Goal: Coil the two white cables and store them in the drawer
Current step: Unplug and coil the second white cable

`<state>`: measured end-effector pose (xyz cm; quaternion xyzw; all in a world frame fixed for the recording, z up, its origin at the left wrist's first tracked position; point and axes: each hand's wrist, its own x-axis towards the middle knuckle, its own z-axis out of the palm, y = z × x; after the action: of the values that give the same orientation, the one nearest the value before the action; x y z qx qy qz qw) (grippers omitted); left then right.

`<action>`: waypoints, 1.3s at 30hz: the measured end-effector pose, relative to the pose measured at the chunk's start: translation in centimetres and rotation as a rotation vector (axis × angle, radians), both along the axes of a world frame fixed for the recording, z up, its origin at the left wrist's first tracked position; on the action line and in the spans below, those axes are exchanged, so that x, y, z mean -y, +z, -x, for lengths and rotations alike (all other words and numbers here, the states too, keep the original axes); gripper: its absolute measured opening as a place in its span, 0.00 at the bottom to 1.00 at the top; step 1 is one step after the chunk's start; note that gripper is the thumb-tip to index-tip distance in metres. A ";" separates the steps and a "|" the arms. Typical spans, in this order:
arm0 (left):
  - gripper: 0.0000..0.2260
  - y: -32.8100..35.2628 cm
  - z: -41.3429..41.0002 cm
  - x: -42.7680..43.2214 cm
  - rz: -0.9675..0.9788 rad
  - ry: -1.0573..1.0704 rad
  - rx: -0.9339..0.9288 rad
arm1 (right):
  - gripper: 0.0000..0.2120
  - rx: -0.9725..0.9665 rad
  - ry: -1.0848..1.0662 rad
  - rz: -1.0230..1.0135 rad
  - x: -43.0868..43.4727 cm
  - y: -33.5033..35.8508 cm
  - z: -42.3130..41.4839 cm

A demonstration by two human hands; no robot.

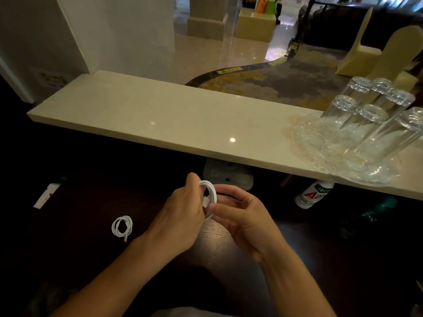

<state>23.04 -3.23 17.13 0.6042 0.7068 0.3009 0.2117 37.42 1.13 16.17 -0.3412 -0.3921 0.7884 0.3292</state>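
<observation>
While both hands grip one cable (209,197) | one coiled cable (122,226) | six glasses (370,124)

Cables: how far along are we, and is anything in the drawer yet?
One cable looks done: it lies coiled on the dark desk, left of the hands. The second cable is in hand, looped between the left hand and right hand, apparently nearly wound. Storing both remains; no drawer shows in this view.
</observation>
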 end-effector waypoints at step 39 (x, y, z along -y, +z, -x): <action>0.08 -0.6 2.2 -1.3 0.257 -0.111 0.778 | 0.09 0.100 -0.253 -0.165 1.4 -2.2 0.1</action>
<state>20.85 -1.92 16.51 0.4514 0.5722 0.4042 0.5526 37.35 -0.30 13.94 -0.3985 -0.4256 0.6876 0.4328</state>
